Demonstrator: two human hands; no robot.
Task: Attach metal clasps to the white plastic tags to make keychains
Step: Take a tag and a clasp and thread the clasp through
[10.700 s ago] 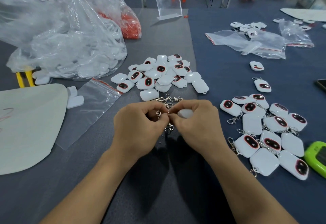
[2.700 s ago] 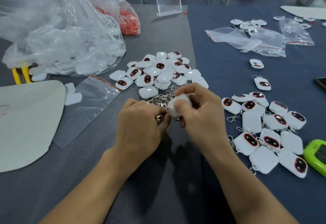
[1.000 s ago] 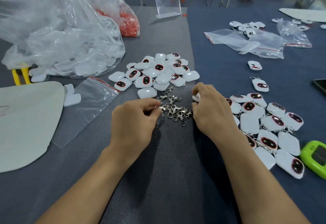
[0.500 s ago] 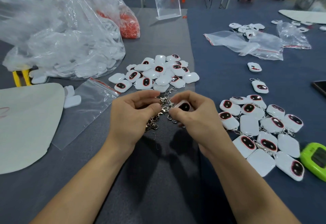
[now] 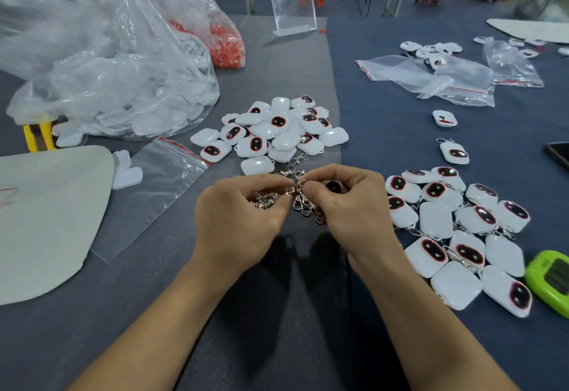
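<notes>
A person looks down on a grey and blue worktop (image 5: 385,144). At the far left lies a pale curved sheet (image 5: 46,215). Behind it is a big clear bag (image 5: 107,61) bulging with white pieces. An empty zip bag (image 5: 160,187) lies flat just right of the sheet.

In the middle, just beyond the hands, sits a loose heap of tags (image 5: 274,132), white with dark red-rimmed ovals. The left hand (image 5: 240,221) has its fingers curled and pinches a metal clasp (image 5: 294,189) between thumb and forefinger. Below it a small tangle of spare clasps (image 5: 304,206) lies on the worktop between both hands. The right hand (image 5: 348,209) meets the left fingertip to fingertip. It is curled round a white tag (image 5: 334,186) whose dark oval shows between the fingers. Whether clasp and tag are joined cannot be told.

To the right, apart from the heap, finished keychains (image 5: 462,230) lie close together, tags with clasps attached. A green device (image 5: 551,283) sits at the right edge.
</notes>
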